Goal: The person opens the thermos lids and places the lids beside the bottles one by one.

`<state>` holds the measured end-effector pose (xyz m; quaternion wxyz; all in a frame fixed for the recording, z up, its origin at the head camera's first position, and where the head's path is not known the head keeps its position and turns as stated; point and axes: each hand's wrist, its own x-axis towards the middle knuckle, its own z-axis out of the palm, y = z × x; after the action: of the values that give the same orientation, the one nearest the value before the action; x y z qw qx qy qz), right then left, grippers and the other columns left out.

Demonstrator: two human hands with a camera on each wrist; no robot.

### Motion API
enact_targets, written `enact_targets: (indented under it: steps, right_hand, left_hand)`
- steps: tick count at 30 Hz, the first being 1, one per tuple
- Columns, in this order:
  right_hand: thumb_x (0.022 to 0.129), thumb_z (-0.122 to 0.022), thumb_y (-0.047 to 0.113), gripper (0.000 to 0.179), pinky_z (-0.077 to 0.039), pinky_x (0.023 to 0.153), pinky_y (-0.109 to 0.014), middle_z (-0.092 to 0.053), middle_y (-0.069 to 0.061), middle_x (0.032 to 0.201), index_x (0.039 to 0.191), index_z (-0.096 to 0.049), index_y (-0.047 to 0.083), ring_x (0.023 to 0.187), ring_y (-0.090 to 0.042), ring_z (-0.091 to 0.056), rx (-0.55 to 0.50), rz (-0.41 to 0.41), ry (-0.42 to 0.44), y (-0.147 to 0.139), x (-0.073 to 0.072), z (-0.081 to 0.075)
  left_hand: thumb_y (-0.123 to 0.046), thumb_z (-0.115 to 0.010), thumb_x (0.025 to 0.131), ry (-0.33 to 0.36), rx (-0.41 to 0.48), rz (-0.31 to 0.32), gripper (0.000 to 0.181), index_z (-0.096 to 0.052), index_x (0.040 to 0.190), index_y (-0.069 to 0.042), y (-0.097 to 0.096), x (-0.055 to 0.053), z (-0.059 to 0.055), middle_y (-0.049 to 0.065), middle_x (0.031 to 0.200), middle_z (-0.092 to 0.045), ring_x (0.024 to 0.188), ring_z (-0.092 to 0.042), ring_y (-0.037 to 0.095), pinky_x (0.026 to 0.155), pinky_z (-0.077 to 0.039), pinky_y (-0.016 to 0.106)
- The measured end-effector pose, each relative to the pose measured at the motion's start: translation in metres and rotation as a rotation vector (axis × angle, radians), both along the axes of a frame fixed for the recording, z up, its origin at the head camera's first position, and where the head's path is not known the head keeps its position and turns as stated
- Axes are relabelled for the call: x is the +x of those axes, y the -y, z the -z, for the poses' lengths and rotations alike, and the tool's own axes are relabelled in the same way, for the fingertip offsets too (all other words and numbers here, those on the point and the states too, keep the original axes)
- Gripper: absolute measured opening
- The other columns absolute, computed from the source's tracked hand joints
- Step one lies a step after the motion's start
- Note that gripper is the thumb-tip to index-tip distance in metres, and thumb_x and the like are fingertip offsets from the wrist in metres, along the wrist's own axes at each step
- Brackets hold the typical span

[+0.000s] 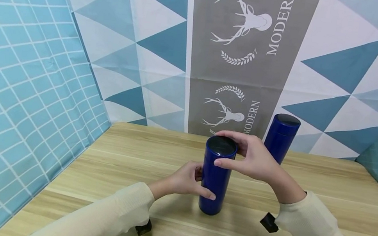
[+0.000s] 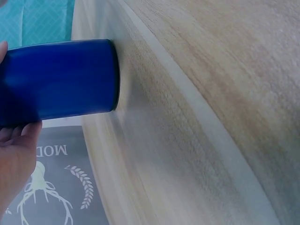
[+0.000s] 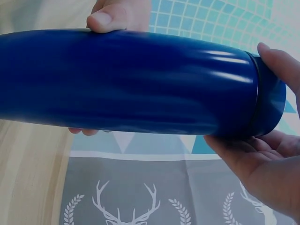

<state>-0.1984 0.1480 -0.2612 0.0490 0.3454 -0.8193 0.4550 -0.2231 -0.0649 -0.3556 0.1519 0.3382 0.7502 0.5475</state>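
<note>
A dark blue cylindrical flask (image 1: 216, 180) with a black-topped lid (image 1: 221, 145) stands upright, its base right at the wooden tabletop in the left wrist view. My left hand (image 1: 186, 180) grips the lower part of its body, thumb across the front and fingers behind. Up at the lid, my right hand (image 1: 254, 161) holds the flask from the right, with thumb and fingers on opposite sides. The right wrist view shows a thin seam where the lid (image 3: 272, 98) meets the body.
Behind my right hand, another blue flask (image 1: 280, 139) stands toward the back right of the table (image 1: 143, 144). A patterned cloth (image 1: 161, 51) hangs along the back edge, and blue checked cloth (image 1: 21, 73) covers the left side.
</note>
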Motion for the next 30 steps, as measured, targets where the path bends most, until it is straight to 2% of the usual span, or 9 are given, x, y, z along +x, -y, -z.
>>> enact_targets:
  steps: [5, 12, 25, 30]
  right_hand:
    - [0.081, -0.077, 0.014, 0.059, -0.054, 0.096, -0.040, -0.065, -0.014, 0.124, 0.134, -0.053, 0.008, 0.109, -0.028, -0.066, -0.019, -0.058, 0.055, -0.003, -0.004, 0.000]
    - [0.080, -0.077, 0.012, 0.061, -0.054, 0.097, -0.032, -0.063, -0.012, 0.128, 0.136, -0.051, 0.007, 0.112, -0.022, -0.065, -0.008, -0.107, 0.084, -0.006, -0.010, -0.003]
    - [0.081, -0.076, 0.011, 0.060, -0.054, 0.096, -0.034, -0.062, -0.017, 0.129, 0.135, -0.051, 0.005, 0.114, -0.033, -0.063, 0.050, -0.222, 0.101, -0.010, -0.020, -0.011]
    - [0.082, -0.075, 0.011, 0.060, -0.053, 0.098, -0.039, -0.061, -0.019, 0.131, 0.136, -0.049, 0.004, 0.117, -0.036, -0.061, 0.056, -0.267, 0.122, -0.012, -0.024, -0.011]
  left_hand:
    - [0.000, -0.081, 0.070, 0.000, -0.013, -0.005, 0.054, -0.060, 0.119, 0.002, 0.000, 0.000, 0.001, 0.020, 0.118, -0.068, 0.101, -0.068, 0.011, 0.091, -0.055, 0.022]
    - [0.000, -0.081, 0.070, -0.001, -0.027, -0.007, 0.053, -0.060, 0.119, 0.001, 0.000, -0.002, -0.001, 0.019, 0.117, -0.068, 0.100, -0.068, 0.011, 0.091, -0.055, 0.022]
    - [0.001, -0.081, 0.070, 0.000, -0.023, -0.004, 0.054, -0.060, 0.119, 0.002, 0.000, -0.002, 0.000, 0.020, 0.118, -0.068, 0.100, -0.068, 0.010, 0.091, -0.055, 0.022]
    - [0.002, -0.081, 0.070, 0.002, -0.020, 0.002, 0.054, -0.059, 0.120, 0.003, 0.000, -0.003, 0.000, 0.021, 0.118, -0.067, 0.099, -0.067, 0.008, 0.091, -0.055, 0.022]
